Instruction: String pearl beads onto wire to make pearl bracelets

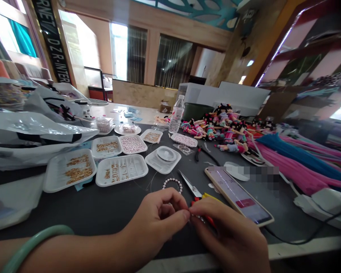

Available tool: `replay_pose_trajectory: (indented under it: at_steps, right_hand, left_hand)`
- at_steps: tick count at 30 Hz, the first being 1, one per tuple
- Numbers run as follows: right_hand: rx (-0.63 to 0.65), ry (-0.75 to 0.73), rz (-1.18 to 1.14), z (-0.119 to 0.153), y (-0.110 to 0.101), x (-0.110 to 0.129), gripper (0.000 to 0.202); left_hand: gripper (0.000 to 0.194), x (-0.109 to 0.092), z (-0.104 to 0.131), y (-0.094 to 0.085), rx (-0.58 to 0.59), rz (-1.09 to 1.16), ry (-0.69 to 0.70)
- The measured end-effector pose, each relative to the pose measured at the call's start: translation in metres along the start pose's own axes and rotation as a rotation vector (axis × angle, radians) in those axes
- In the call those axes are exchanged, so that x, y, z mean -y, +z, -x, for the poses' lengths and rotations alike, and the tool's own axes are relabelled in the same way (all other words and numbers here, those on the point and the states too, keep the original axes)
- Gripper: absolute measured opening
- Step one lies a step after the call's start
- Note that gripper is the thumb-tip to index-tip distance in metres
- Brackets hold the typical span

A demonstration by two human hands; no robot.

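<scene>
My left hand (159,216) and my right hand (230,227) meet fingertip to fingertip low in the head view. Both are pinched on a beaded bracelet (172,180), whose loop of pale beads sticks out beyond my left fingers. A few shiny beads show between the fingers of my right hand; the exact joint is hidden. Just past my hands lie scissors (191,185) with open-looking metal blades and red handles, partly covered by my right hand. Something yellow (211,196) lies beside them. A white tray with a thread spool (166,154) stands farther off.
White trays of gold parts (78,171) and pink beads (132,144) stand at the left. A phone (241,197) lies at the right, near pliers (198,153). Behind are a water bottle (176,115), heaped dolls (223,127) and a plastic bag (39,129).
</scene>
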State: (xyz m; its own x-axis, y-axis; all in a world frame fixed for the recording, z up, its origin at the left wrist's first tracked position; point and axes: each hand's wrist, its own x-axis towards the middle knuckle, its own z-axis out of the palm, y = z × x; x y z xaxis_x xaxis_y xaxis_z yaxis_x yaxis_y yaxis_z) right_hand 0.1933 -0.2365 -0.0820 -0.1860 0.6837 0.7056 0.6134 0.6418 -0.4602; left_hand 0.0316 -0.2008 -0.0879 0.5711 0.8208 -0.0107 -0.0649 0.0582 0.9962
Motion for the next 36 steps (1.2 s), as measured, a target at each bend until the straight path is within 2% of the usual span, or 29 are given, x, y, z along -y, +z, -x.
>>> replay_pose_trajectory:
  at_steps: [17,21,27,32,36]
  right_hand:
    - [0.13,-0.047,0.076,0.003,0.005,0.002,0.016]
    - [0.121,-0.056,0.084,0.004,0.006,0.001,0.017]
    - [0.037,-0.087,0.143,0.006,0.007,-0.001,0.019]
    - [0.062,-0.132,0.172,0.004,0.005,-0.002,0.017]
    - [0.076,-0.205,0.249,0.009,0.005,-0.009,0.017]
  left_hand:
    - [0.014,0.001,0.001,0.002,0.075,-0.032,-0.002]
    - [0.015,0.0,0.002,0.002,0.069,-0.053,-0.01]
    - [0.015,-0.002,0.001,0.001,0.057,-0.04,-0.013]
    - [0.013,0.001,0.001,0.001,0.048,-0.072,-0.013]
    - [0.008,-0.003,0.0,0.003,0.097,-0.057,-0.031]
